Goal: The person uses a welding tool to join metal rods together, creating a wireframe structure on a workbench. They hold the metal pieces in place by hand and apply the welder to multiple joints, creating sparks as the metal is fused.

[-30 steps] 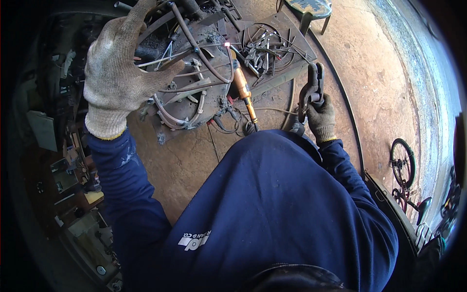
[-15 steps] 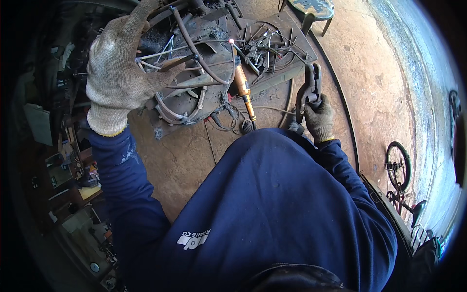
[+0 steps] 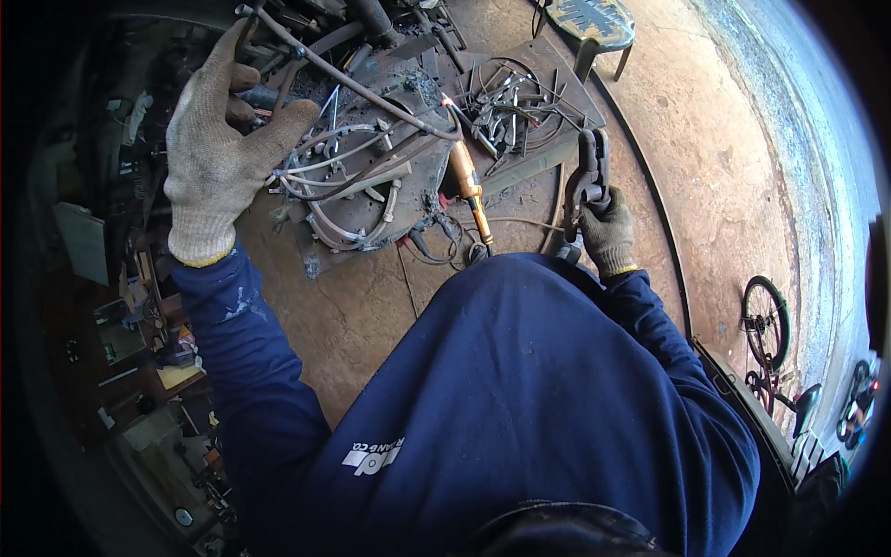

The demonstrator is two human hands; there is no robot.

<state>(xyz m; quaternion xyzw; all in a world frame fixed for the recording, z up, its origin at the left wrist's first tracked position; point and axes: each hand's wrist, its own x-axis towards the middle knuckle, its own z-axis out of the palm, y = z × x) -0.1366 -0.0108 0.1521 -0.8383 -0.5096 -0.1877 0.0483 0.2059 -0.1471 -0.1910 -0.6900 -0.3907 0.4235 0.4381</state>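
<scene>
Daylight appears to enter from 3 o'clock. Pavement [image 3: 817, 148] between 2 and 3 o'clock shows glare, with surface detail partly washed out. Floor [image 3: 729, 181] inside it is bright. Clutter [image 3: 139, 334] from 7 to 10 o'clock lies in deep shadow, poorly legible. Small glowing spot [image 3: 446, 98] at 12 o'clock. Gloved left hand [image 3: 212, 158], 10 o'clock: knit legible. Fisheye distortion bows the pavement's edge; corners black.

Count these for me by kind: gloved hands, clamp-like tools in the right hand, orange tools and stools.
Gloved hands: 2 (left hand, right hand)
Dark clamp-like tool: 1
Orange tool: 1
Stool: 1
Total: 5
</scene>
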